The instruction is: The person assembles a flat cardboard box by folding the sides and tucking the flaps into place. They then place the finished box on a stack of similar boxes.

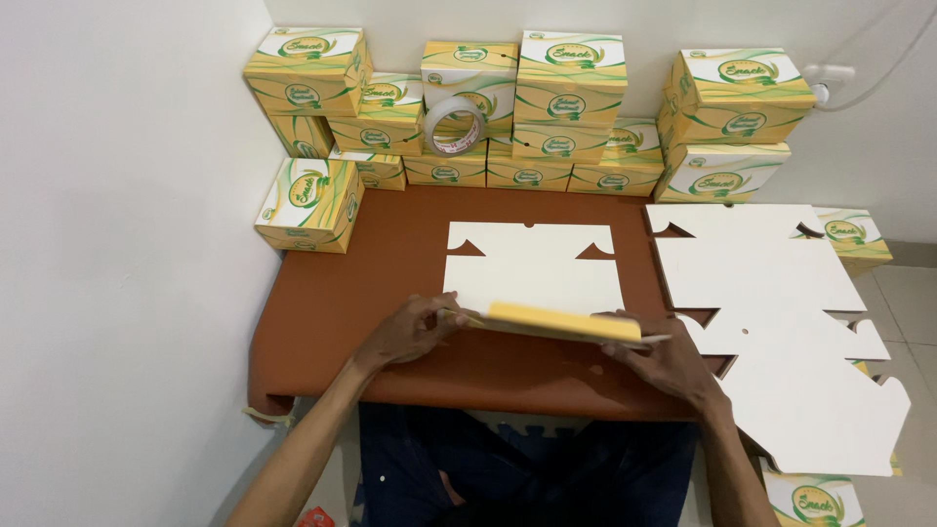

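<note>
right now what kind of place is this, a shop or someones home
Probably a home corner used for box folding, not a shop: folded snack boxes stacked against the wall, flat cardboard blanks piled at right, and both hands bending one blank on a low brown table.

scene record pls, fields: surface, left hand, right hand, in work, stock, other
surface: brown table
left hand: pinching left end of the folded flap
right hand: pressing the flap's right end
in work: flat box blank, white side up, yellow near flap folded up
stock: pile of flat blanks at right
other: assembled snack boxes stacked by wall; tape roll leaning on them
</note>
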